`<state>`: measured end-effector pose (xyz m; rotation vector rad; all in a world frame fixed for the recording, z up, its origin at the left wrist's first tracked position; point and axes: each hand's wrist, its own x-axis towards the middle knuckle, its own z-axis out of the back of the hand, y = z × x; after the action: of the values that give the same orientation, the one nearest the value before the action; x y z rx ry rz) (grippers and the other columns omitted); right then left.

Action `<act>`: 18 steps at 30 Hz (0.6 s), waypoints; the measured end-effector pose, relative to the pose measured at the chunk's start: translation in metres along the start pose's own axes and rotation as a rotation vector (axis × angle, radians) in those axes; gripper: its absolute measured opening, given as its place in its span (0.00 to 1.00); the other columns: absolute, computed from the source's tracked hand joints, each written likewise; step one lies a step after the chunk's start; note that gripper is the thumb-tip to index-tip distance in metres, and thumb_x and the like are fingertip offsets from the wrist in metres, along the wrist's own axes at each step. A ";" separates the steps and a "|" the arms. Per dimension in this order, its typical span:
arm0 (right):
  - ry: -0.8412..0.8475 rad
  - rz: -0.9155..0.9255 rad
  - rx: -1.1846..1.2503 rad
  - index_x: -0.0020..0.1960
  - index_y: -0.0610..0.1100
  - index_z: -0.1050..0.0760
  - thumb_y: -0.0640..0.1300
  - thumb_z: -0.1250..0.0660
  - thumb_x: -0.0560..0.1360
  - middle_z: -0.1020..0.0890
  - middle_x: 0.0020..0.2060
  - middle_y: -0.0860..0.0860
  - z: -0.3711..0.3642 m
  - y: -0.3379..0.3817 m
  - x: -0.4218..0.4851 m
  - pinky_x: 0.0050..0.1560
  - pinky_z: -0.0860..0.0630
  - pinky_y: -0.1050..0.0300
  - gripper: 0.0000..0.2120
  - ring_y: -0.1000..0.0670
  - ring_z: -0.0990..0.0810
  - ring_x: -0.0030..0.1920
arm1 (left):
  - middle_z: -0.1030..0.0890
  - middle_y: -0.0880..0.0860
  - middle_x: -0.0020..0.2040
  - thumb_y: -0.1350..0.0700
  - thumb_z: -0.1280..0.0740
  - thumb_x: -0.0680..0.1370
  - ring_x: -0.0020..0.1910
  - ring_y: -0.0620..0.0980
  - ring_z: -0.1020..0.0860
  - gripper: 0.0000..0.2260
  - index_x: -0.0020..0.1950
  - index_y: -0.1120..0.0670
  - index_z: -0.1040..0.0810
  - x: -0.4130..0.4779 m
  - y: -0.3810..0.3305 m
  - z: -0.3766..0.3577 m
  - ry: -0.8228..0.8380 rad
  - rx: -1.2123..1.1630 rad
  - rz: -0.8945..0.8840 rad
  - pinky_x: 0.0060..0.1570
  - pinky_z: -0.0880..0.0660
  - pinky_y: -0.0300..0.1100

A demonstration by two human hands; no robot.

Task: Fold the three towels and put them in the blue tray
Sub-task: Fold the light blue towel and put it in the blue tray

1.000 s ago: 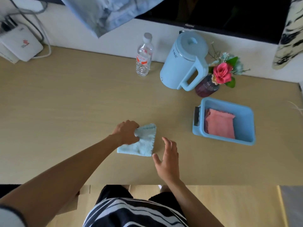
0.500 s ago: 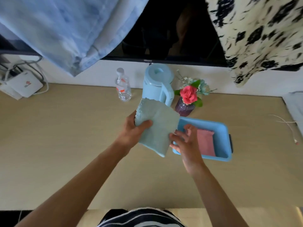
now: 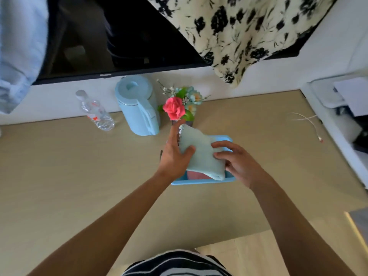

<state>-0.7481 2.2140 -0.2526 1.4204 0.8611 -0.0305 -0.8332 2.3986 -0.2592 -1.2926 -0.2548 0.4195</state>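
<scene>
left hand (image 3: 173,157) fingers clamped on folded pale-green cloth towel (image 3: 201,154), thumb on top. right hand (image 3: 238,163) fingers curled, pinching its right edge. towel held above blue plastic tray (image 3: 199,181) holding pink towel (image 3: 196,175).

No legible text — bottle (image 3: 95,113) label red, blurred

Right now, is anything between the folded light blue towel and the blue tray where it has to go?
Nothing visible blocks it. The light blue towel, held by the left hand and right hand, hangs directly over the blue tray. Only the pink towel lies inside, flat at the bottom, leaving room on top.
</scene>
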 end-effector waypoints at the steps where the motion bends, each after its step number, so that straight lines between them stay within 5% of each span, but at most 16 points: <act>1: 0.039 -0.044 0.034 0.48 0.48 0.16 0.33 0.29 0.72 0.20 0.48 0.45 0.008 -0.002 0.003 0.51 0.27 0.51 0.12 0.46 0.22 0.49 | 0.21 0.45 0.59 0.62 0.31 0.73 0.57 0.50 0.22 0.30 0.71 0.40 0.34 0.002 0.002 -0.006 0.008 0.019 0.006 0.58 0.24 0.45; 6: 0.056 -0.051 -0.162 0.54 0.47 0.16 0.31 0.30 0.72 0.18 0.50 0.44 0.025 -0.002 0.013 0.53 0.24 0.53 0.16 0.47 0.19 0.49 | 0.21 0.42 0.53 0.61 0.30 0.73 0.53 0.49 0.23 0.19 0.62 0.46 0.21 0.008 0.026 -0.019 0.083 0.123 0.098 0.57 0.25 0.44; 10: -0.072 0.042 -0.612 0.61 0.50 0.18 0.35 0.26 0.68 0.19 0.54 0.48 0.025 -0.006 0.030 0.57 0.24 0.56 0.23 0.47 0.20 0.55 | 0.24 0.49 0.60 0.59 0.27 0.73 0.54 0.49 0.25 0.24 0.68 0.47 0.24 0.009 0.044 -0.025 0.136 0.301 0.188 0.56 0.29 0.37; 14: -0.089 0.091 -1.027 0.72 0.47 0.27 0.36 0.28 0.72 0.32 0.66 0.44 0.012 -0.018 0.046 0.52 0.37 0.68 0.29 0.44 0.25 0.63 | 0.29 0.57 0.66 0.59 0.25 0.72 0.65 0.57 0.28 0.31 0.73 0.52 0.30 0.014 0.059 -0.036 0.266 0.484 0.246 0.65 0.29 0.49; 18: -0.035 0.036 -1.236 0.70 0.42 0.31 0.37 0.31 0.74 0.38 0.69 0.43 0.006 -0.032 0.054 0.65 0.32 0.53 0.25 0.39 0.21 0.58 | 0.33 0.58 0.68 0.58 0.24 0.70 0.66 0.61 0.28 0.35 0.75 0.53 0.33 0.022 0.069 -0.046 0.367 0.607 0.294 0.66 0.30 0.50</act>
<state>-0.7234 2.2276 -0.3086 0.2668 0.6116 0.4347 -0.8057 2.3825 -0.3385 -0.7825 0.3579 0.4535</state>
